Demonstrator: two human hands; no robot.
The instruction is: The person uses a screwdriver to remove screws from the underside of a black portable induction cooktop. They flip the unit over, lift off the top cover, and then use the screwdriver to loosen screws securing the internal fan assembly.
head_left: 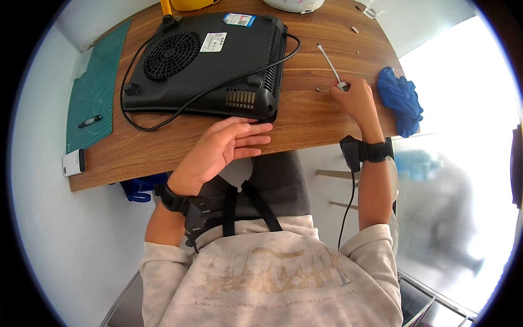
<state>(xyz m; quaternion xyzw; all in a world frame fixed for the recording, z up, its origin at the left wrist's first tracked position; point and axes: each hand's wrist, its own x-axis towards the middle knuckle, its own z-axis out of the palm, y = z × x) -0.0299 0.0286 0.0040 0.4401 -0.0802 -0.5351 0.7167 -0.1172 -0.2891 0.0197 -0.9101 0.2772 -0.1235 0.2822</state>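
A black induction cooker [229, 57] lies upside down on the wooden table [316, 122], its round fan grille [172, 56] and feet facing up. Its black power cord [298, 46] loops across the underside and round the left side. My left hand [218, 146] is at the cooker's front edge, fingers stretched out and apart; the uppermost finger reaches the edge by the front right corner. Right of the cooker, my right hand [358, 101] is closed round the handle of a screwdriver [329, 62], its shaft pointing away to the far left. A small screw [319, 89] lies beside that hand.
At the left are a green cutting mat [98, 103], a black pen-like tool [90, 121] and a small white box-shaped device [74, 162]. A blue cloth [400, 103] hangs at the right edge. Yellow [190, 4] and white [294, 5] objects stand at the back, with small bits [355, 30] at far right.
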